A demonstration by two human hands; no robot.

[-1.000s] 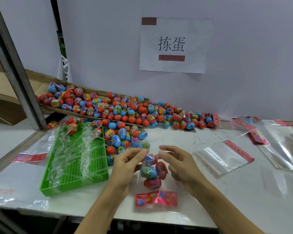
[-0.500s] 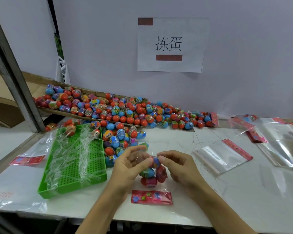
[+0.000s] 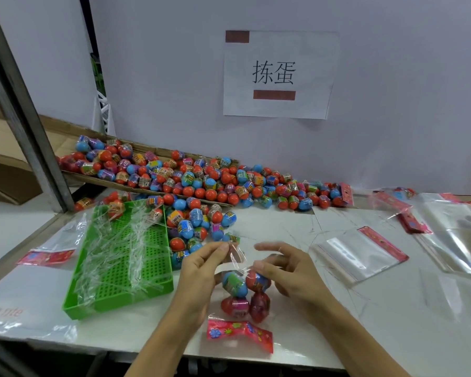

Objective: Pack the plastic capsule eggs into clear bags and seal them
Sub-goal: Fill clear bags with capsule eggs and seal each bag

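The filled bag [image 3: 244, 293] hangs upright between both hands, mouth up, red header [image 3: 239, 331] trailing on the table [image 3: 392, 308] near its front edge. Left hand [image 3: 201, 270] pinches the clear top film between thumb and fingertips; right hand [image 3: 288, 270] curls loosely against the bag's upper side, fingers blurred, grip unclear. Four eggs sit inside. Open room lies rightward; the green tray [image 3: 120, 268] crowds the left.

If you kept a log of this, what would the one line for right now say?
stage: closing bag | left hand: pinches clear strip | right hand: grips top of clear plastic bag of capsule eggs | green perforated plastic tray: beside left hand
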